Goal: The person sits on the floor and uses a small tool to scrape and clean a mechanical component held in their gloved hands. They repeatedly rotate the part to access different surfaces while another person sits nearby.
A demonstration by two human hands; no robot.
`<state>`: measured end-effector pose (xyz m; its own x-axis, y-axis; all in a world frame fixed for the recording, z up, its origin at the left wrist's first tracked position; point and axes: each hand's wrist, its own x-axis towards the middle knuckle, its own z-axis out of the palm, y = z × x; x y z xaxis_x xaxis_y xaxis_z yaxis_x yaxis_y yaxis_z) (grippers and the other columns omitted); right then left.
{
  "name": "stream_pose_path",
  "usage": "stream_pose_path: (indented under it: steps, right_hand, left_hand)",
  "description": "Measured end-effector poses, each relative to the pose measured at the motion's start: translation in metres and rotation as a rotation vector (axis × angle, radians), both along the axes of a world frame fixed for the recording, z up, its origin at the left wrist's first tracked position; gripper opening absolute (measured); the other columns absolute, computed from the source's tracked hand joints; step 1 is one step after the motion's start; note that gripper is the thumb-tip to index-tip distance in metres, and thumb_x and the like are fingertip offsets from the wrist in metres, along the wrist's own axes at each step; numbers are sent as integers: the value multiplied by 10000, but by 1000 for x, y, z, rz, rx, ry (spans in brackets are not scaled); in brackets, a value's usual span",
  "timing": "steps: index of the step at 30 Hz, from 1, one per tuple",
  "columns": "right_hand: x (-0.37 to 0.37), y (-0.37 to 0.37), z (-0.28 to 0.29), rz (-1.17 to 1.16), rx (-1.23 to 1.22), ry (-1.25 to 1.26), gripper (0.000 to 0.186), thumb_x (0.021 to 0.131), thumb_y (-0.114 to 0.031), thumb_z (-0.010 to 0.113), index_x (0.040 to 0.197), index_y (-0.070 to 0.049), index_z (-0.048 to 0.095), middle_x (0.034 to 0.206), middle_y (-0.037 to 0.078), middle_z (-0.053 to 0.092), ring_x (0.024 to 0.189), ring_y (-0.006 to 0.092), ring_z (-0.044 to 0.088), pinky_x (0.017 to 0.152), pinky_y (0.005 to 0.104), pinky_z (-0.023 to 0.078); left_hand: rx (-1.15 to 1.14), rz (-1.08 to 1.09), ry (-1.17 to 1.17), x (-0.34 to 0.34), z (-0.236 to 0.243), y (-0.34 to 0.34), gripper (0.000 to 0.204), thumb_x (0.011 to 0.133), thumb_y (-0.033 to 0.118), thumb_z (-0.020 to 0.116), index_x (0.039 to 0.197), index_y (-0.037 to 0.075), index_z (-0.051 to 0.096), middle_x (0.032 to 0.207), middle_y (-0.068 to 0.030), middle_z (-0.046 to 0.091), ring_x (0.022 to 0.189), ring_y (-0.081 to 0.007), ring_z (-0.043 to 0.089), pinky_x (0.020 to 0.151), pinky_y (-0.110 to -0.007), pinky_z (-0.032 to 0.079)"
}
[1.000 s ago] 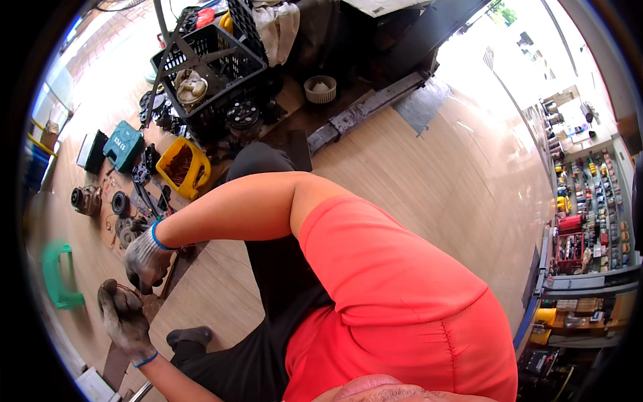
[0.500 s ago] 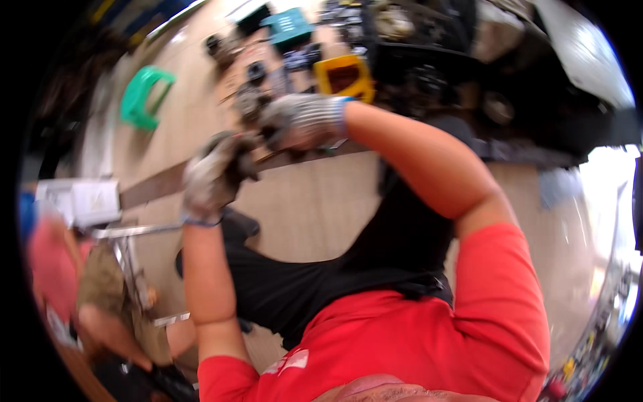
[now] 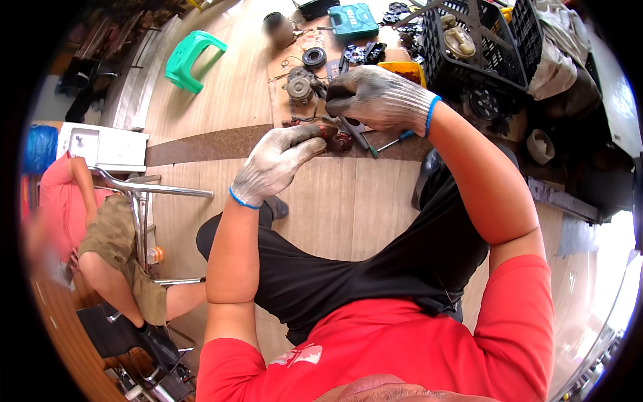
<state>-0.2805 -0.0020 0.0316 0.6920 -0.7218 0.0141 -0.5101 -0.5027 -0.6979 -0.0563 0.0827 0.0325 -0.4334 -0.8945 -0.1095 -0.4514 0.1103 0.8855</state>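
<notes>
My left hand (image 3: 278, 164), in a soiled white knit glove with a blue cuff, has its thumb and fingers pinched together. A small dark, reddish piece shows at its fingertips, too unclear to name. My right hand (image 3: 388, 100), gloved alike, is curled closed just beyond and to the right; its fingers hide whatever is in them. The two hands are close but apart. Below them on the floor lie a blue-handled screwdriver (image 3: 396, 143) and a dark bar-like tool (image 3: 358, 136) with a green end. A round metal motor-like part (image 3: 300, 89) sits just beyond my left hand.
A black ring (image 3: 313, 57), a teal case (image 3: 353, 21) and a yellow container (image 3: 406, 71) stand farther off. Black crates (image 3: 479, 60) hold parts at the right. A green stool (image 3: 194, 60) is at far left. Another person (image 3: 114, 234) sits at the left by a metal-framed chair.
The view has sharpened and shifted, and the floor things appear farther right. Both hands also appear farther right; the gap between them has widened slightly.
</notes>
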Motion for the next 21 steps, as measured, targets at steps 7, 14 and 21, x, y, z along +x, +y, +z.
stream_pose_path:
  steps: [7,14,21]
  right_hand:
    - [-1,2,-2,53,22,-179,221,940,-182,705,1064,0,707,827,82,691,725,114,610,674,282,521]
    - [16,20,7,-84,403,-253,264,968,-217,636,1122,-11,691,797,172,654,695,259,601,669,381,505]
    - [27,27,-14,-29,289,-280,200,985,-204,591,1030,-48,708,829,146,665,750,281,651,661,386,513]
  left_hand:
    - [-223,121,-84,7,-14,-6,317,1023,156,579,1211,-80,677,1133,-112,732,974,-159,683,908,-296,524]
    - [71,458,408,6,-26,-11,395,1062,182,555,1348,-89,590,1180,-164,715,1047,-197,696,934,-302,536]
    - [214,463,937,3,-31,-17,406,1074,194,544,1381,-70,558,1264,-220,686,1144,-299,676,1014,-424,536]
